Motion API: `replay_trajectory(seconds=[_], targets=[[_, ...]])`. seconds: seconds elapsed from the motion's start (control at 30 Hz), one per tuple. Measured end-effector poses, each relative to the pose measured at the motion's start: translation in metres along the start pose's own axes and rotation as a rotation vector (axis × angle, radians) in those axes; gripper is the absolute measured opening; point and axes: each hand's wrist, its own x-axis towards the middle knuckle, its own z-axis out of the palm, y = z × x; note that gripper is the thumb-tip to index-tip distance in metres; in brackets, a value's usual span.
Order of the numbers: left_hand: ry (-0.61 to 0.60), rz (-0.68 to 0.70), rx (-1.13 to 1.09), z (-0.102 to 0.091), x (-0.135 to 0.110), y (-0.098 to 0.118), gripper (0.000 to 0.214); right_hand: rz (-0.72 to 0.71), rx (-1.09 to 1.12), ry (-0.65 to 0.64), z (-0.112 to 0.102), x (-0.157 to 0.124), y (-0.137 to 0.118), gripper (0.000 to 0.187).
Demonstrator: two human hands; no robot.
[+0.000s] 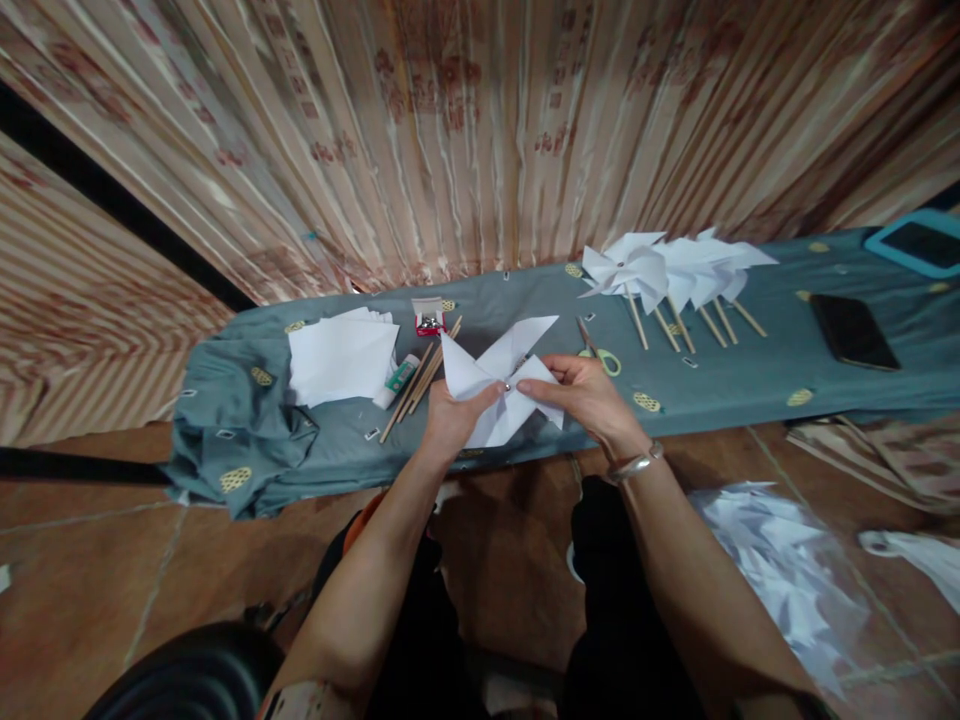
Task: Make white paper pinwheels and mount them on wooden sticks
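A white paper pinwheel (491,375) is held by both hands, above the near edge of the cloth-covered bench (720,385). It is grasped at its left side by the left hand (452,412), and it is pinched at its right side by the right hand (583,392), both thumbs being laid close to the shiny pin (508,387) at the centre. The four blades are already folded inward, so the shaping of this piece is judged to be nearly complete; no stick can be seen on it, though one may be hidden behind the paper

To the right of the grip and farther away, a row of finished pinwheels (630,275) is seen, with about six sticks showing. Just left of the grip, some loose wooden sticks (421,385) are left unused, and beyond them an open red box (430,323) with small metal pieces is placed. Farther left, a paper stack (341,358) is seen. From these supplies, it is judged that a good part of the work is not yet done
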Motion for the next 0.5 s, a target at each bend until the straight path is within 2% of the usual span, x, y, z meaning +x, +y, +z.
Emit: replay_trajectory(seconds=[0.1,0.2,0.5], targets=[[-0.025,0.032,0.004,0.0,0.0,-0.004,0.037,0.033,-0.007,-0.039,0.0,0.001,0.001,0.04],[-0.035,0.059,0.023,-0.001,0.001,-0.007,0.036,0.033,-0.026,-0.026,0.001,0.003,0.006,0.04],[-0.003,0.034,0.07,-0.001,0.004,-0.013,0.023,0.034,-0.007,-0.013,0.003,0.005,0.017,0.041]])
